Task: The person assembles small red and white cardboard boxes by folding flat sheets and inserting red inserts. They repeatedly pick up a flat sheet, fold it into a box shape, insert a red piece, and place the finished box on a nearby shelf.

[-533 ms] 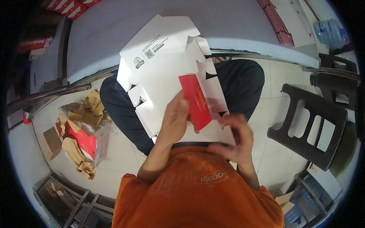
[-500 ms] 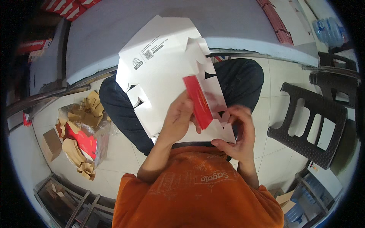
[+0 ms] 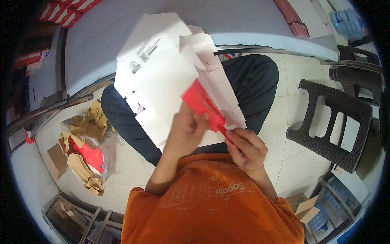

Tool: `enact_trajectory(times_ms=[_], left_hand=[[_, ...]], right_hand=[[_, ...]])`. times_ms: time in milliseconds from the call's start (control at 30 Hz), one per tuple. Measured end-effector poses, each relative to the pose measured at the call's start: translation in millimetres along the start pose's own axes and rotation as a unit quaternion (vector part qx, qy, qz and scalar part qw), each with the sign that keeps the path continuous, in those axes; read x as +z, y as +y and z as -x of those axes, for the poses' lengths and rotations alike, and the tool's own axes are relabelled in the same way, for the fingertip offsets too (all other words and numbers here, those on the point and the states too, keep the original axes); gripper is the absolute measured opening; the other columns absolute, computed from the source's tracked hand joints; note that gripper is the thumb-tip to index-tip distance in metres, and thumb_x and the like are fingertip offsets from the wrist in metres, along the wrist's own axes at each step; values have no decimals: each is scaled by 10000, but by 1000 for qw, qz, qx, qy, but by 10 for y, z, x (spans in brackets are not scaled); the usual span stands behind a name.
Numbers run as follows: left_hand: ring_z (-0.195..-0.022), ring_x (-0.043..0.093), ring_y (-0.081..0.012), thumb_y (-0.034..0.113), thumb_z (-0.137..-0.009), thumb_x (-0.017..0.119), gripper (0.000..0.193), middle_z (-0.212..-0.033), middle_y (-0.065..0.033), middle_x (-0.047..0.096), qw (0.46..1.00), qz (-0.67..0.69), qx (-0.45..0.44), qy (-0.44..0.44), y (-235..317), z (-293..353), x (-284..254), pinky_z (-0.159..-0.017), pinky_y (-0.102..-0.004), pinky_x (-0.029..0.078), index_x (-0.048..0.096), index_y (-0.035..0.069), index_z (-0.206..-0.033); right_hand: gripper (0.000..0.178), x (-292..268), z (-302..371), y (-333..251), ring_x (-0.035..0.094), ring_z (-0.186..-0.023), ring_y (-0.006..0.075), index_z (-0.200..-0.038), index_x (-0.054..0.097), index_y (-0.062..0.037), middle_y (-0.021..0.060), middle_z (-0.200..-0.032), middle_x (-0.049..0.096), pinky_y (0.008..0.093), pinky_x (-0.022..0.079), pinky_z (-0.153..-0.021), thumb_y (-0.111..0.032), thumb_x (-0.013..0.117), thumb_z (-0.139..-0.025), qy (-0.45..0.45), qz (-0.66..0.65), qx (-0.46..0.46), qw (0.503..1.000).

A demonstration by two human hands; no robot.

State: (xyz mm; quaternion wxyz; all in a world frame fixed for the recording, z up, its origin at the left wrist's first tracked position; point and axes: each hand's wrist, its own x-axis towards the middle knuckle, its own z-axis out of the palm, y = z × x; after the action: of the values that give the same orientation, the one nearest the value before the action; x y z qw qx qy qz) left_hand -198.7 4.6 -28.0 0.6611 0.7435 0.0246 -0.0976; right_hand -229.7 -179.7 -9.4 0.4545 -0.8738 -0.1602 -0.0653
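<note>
A white unfolded cardboard box blank [image 3: 156, 87] rests across my thighs, its far end over the table edge, with dark print near that end. Its right side is folded up, showing a red outer flap [image 3: 198, 96]. My left hand [image 3: 187, 129] is closed on the flap's left part, thumb on the red face, other fingers partly hidden. Between thumb and fingers, my right hand [image 3: 247, 150] pinches the flap's narrow near end. Another pale blank [image 3: 224, 91] lies beneath, sticking out to the right.
Ahead stands a grey table [image 3: 239, 24] with red-and-white boxes [image 3: 67, 11] at far left and a reddish stack [image 3: 292, 18] at right. Dark plastic stools [image 3: 313, 134] stand on the right floor. Crumpled brown paper [image 3: 95, 118] and plastic wrap lie on the left.
My right hand has moved left and taken hold of the red flap's near end. The flap has tilted and bent there. The upper blank has shifted left, uncovering more of the one beneath.
</note>
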Motion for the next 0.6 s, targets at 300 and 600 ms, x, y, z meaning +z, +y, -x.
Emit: enact_trajectory(times_ms=[300,600], left_hand=[[-859,631,-385,94,-804,669,529,-1124,-194,577,976,-140,136,-101,375,78,45,-717,-430,522,451,-5,-1276],[-623,620,-247,12,-778,631,137,-710,-124,602,980,-161,116,-4,815,371,-452,-565,-334,468,635,-27,-909]], right_hand=[[361,78,-246,131,534,-772,89,-862,537,-17,16,-829,532,232,443,-661,-330,717,-858,-36,-358,256,897],[368,136,-754,114,501,-608,66,-1278,473,-43,-16,-755,532,205,413,-557,-159,572,-943,19,-331,140,933]])
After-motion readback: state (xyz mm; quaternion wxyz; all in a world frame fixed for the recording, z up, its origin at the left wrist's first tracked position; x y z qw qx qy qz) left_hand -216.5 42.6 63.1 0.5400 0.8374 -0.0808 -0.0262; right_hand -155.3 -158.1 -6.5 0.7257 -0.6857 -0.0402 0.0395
